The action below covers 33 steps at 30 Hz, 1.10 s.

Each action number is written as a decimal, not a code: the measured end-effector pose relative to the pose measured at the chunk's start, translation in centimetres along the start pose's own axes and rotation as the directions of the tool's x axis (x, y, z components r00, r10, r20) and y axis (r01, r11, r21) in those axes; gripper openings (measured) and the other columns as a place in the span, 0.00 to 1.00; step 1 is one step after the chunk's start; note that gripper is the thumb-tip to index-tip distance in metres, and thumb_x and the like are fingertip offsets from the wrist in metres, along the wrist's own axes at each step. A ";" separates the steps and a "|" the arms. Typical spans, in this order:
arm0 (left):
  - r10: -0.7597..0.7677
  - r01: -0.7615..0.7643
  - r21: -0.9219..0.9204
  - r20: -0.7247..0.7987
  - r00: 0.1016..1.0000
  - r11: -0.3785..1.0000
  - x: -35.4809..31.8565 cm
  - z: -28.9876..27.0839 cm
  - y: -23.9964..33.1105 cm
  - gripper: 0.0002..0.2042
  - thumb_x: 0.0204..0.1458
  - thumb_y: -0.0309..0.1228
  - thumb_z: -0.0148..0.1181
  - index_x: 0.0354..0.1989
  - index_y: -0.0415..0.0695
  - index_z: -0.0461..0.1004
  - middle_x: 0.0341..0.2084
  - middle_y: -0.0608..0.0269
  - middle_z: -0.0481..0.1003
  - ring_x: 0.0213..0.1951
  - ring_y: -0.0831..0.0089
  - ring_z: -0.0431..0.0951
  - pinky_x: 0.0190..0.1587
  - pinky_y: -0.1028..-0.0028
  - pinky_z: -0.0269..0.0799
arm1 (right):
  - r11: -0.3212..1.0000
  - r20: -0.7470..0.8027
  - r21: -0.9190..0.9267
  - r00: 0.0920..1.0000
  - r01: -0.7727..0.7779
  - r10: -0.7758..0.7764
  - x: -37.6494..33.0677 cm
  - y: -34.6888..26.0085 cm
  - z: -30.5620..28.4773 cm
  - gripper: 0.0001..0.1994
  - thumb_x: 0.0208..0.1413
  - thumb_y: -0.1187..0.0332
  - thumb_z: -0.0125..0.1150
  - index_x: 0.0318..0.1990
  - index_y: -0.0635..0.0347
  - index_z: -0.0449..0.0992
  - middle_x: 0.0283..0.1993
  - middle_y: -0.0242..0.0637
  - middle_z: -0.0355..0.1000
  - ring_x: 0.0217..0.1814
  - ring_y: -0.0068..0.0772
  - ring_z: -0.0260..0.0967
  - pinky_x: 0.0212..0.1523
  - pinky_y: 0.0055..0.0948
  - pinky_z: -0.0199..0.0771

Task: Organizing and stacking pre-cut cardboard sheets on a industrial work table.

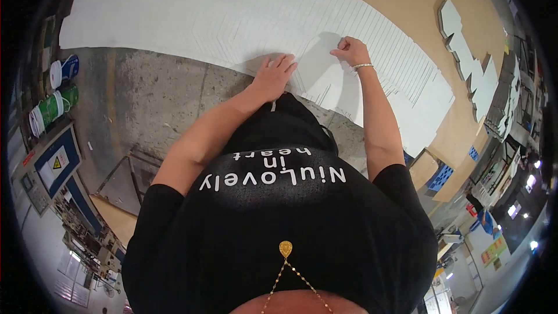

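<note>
Large white card pieces (168,9) lie overlapped in a long spread across the table, their edges showing as many parallel lines toward the right. My left hand (276,74) rests on the near edge of the spread, palm down with its fingers stretched out. Farther right, my right hand (353,51) is over the white pieces with its fingers curled in and thumb and forefinger close together. Whatever may be between those fingers is too small to make out. A bracelet circles my right wrist.
Brown board (415,0) covers the table beyond the spread. Jagged white cut-out stacks (465,52) lie at the far right. Below the near edge is a grey concrete floor (157,99). Green and white rolls (52,109) stand at the left, near a blue-framed machine panel (57,163).
</note>
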<state>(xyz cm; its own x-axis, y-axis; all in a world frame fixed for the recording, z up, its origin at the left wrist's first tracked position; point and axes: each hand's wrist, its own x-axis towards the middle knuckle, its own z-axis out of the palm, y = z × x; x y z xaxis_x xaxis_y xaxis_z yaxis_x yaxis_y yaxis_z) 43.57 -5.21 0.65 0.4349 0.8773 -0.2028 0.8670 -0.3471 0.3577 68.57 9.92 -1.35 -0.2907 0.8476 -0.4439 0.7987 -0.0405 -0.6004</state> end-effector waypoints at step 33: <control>-0.265 0.264 -0.086 -0.003 0.964 0.961 0.8 0.8 5.3 0.27 0.47 0.26 0.48 0.60 0.42 0.59 0.64 0.63 0.50 0.66 0.62 0.48 0.59 0.44 0.51 | 0.993 -0.039 0.117 0.999 0.001 0.004 -1.6 2.2 -1.6 0.13 0.33 0.63 0.72 0.24 0.61 0.76 0.22 0.34 0.73 0.25 0.26 0.70 0.30 0.26 0.70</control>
<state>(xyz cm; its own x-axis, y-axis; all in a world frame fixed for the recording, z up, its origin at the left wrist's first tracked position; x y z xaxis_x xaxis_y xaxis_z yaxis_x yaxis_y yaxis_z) 48.75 -6.58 1.67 0.1891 0.9389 -0.2876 0.9267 -0.0738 0.3684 71.69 9.29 -0.91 -0.2671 0.8673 -0.4201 0.7310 -0.1017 -0.6747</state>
